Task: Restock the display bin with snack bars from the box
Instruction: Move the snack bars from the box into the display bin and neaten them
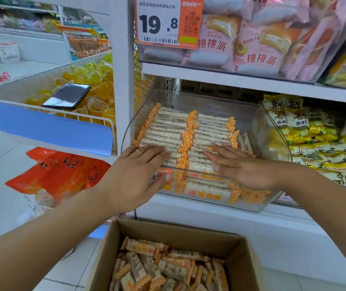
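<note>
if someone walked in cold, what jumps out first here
Two bare hands, the left hand and right hand, lie flat on neat rows of orange-ended snack bars in the clear plastic display bin at centre. Below, an open brown cardboard box holds loose bars; above hangs a big orange-and-white 19.8 price tag.

You look forward and down from head height, close to the shelf's front edge, its clear display bin [210, 110] mid-frame and the open box [180, 234] just below.
</note>
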